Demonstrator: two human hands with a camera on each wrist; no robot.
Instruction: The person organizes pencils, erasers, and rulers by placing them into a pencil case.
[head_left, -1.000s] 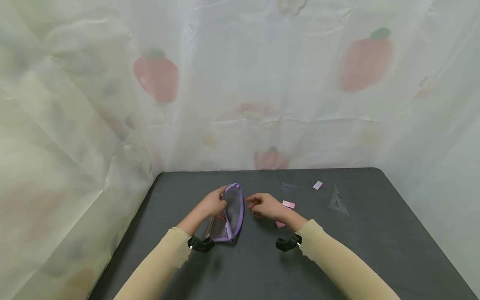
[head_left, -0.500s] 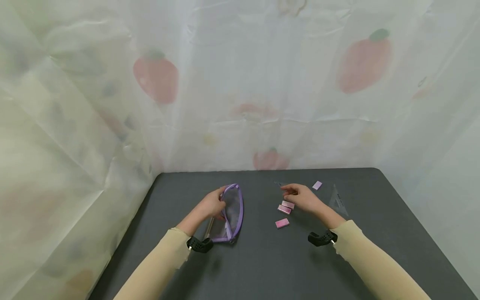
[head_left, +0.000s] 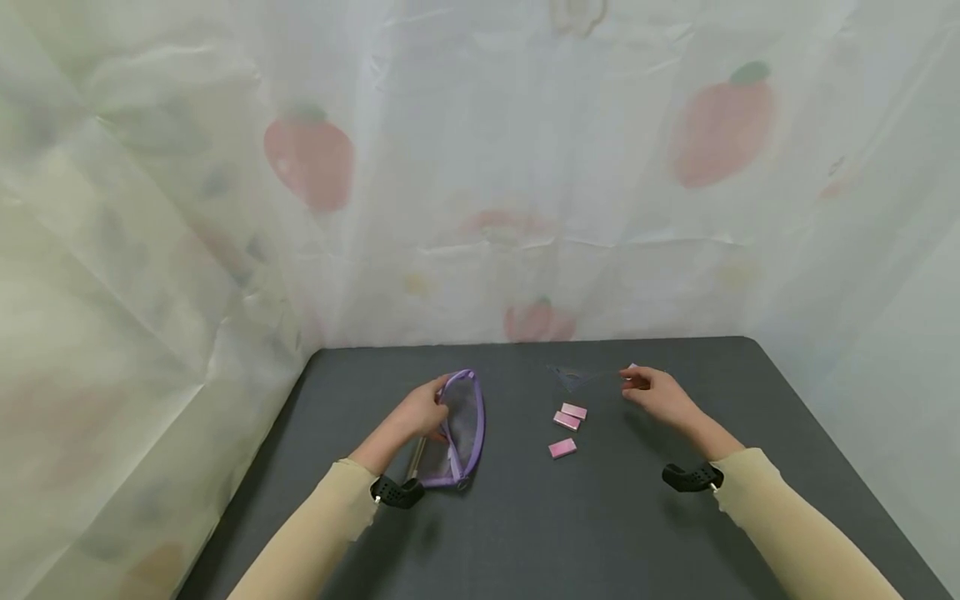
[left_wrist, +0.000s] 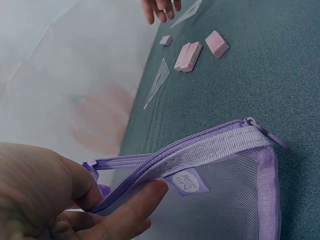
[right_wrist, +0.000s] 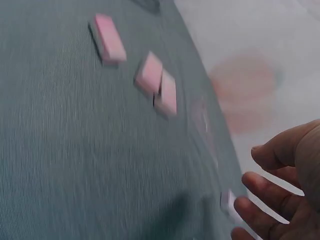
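Four pink erasers: three mid-surface, one at the open right hand's fingertips. Left hand pinches one purple mesh pouch.

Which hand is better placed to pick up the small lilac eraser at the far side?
Right hand: its fingertips are beside the lilac eraser, while the left hand grips the purple pouch.

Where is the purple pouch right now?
In the head view the pouch lies on the left of the dark table, held at its top by the left hand, left of three pink erasers.
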